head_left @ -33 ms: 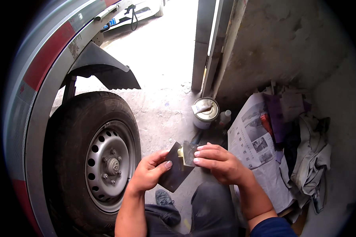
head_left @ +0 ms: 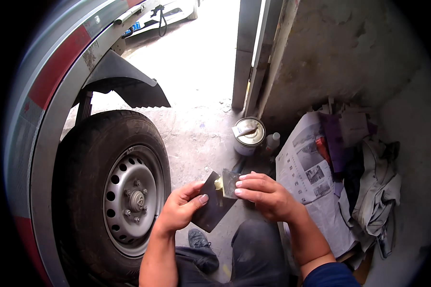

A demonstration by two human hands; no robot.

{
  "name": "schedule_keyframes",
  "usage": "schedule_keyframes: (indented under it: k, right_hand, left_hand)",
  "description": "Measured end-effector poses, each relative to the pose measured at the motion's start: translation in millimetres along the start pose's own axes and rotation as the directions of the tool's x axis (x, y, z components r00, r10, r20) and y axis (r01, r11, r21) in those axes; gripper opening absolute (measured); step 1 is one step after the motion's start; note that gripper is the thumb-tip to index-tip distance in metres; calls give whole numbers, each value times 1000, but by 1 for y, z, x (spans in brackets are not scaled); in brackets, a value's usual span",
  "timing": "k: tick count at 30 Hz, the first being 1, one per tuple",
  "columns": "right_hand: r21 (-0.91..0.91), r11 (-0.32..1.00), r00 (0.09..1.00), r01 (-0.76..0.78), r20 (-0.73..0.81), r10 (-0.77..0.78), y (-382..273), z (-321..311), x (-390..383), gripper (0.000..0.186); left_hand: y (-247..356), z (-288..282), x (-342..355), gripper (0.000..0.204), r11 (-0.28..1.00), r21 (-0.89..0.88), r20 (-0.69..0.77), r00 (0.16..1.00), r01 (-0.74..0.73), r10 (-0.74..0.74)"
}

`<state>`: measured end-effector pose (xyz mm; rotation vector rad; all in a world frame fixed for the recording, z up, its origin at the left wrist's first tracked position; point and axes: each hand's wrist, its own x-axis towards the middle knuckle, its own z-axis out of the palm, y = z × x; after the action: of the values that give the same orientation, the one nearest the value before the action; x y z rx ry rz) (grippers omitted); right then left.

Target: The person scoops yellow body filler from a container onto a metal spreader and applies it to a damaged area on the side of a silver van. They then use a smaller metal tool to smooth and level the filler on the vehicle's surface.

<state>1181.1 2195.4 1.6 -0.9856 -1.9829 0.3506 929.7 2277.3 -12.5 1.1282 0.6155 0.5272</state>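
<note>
Here I see the left hand (head_left: 181,208) pinch the plate (head_left: 213,217), the right hand (head_left: 268,195) the blade (head_left: 230,183); tilting could drop paste (head_left: 219,183).

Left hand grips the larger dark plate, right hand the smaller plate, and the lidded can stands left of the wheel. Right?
Not quite: in the head view the lidded can stands right of the wheel. The left hand grips the larger dark plate, the right hand the smaller plate.
</note>
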Motion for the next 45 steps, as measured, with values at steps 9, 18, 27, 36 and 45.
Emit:
schedule_keyframes:
  k: [9, 18, 27, 36, 45]
  right_hand:
    - [409, 803, 849, -434, -112, 516, 29, 32, -38, 48]
    - [874, 246, 660, -420, 108, 744, 26, 74, -22, 44]
    - [222, 51, 137, -974, 393, 909, 156, 221, -147, 26]
    - [-386, 193, 162, -902, 111, 980, 207, 305, -169, 27]
    - [-463, 280, 236, -841, 152, 960, 214, 300, -150, 25]
  left_hand:
    - [-5, 1, 4, 34, 982, -166, -18, 996, -84, 83]
    - [-37, 15, -1, 41, 969, -241, -70, 995, 48, -67]
    - [-22, -23, -26, 36, 962, -165, -460, 880, -217, 119]
    - [-37, -35, -65, 38, 974, -120, -611, 788, -190, 78]
    - [-36, -27, -66, 39, 979, -71, -612, 783, -191, 109]
